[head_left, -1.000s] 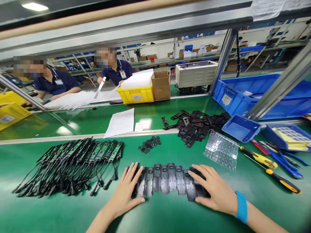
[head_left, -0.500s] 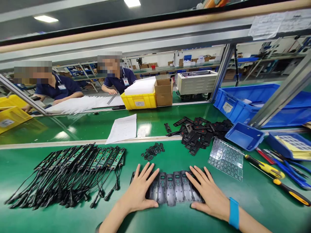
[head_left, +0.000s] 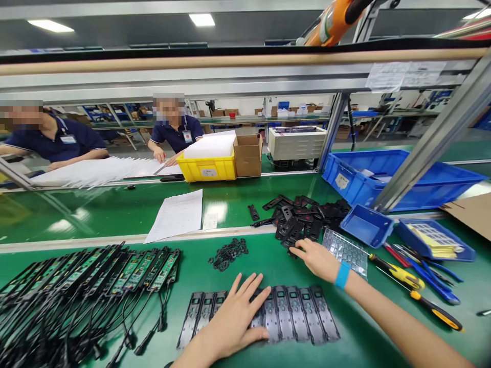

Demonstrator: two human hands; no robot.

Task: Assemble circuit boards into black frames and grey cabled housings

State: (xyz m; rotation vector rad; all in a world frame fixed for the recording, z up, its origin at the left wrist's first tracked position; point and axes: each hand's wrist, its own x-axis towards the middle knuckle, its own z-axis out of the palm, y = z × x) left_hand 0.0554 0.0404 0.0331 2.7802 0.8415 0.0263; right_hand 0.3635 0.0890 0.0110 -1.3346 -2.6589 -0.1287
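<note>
Side by side on the green bench lies a row of black plastic housings (head_left: 284, 312), each with a small window near its far end. My left hand (head_left: 233, 319) rests flat across the middle of this row, fingers spread, hiding several of the housings. My right hand (head_left: 316, 258) is at the near edge of a loose pile of black plastic covers (head_left: 303, 214). Its bent fingers are apart at the end of one cover, which still lies in the pile. Above the row sits a small heap of black ring-like parts (head_left: 229, 254).
Circuit boards with black cables (head_left: 126, 273) cover the left side. A clear sheet of pads (head_left: 347, 250), screwdrivers (head_left: 399, 271), pliers (head_left: 433, 281) and blue bins (head_left: 366, 225) stand at right. A paper sheet (head_left: 174, 214) lies behind. Two co-workers sit across the bench.
My right hand has left the row's right end and moved up to the pile of covers. My left hand stays on the row. The camera view has tilted and shifted.
</note>
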